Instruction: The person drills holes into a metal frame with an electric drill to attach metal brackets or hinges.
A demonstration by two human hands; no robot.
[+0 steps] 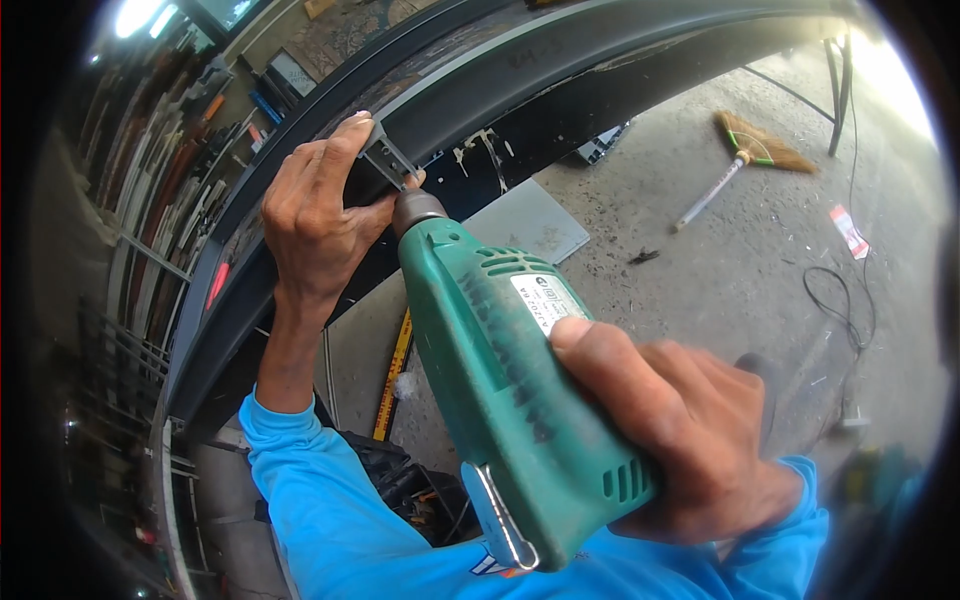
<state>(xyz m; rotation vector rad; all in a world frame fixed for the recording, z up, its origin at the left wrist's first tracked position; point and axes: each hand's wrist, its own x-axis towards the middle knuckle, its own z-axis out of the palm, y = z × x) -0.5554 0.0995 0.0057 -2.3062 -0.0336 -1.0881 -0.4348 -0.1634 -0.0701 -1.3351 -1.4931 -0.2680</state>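
Observation:
My right hand [680, 430] is wrapped around the handle of a green power drill [470, 360]. The drill points away from me, and its chuck [418, 210] is close to a small grey metal profile piece [388, 155]. That piece is gripped at the end by my left hand [318, 215], with fingers on its far side and thumb beside the chuck. Whether the drill's tip is inside the piece cannot be made out. Just behind it runs a long dark metal frame bar [520, 90].
On the concrete floor lie a flat grey panel [530, 220], a broom [755, 150], a black cable [850, 310] and a yellow spirit level [393, 380]. Dark tools [420, 490] lie below my left arm. Long strips of material [140, 150] are stacked at the left.

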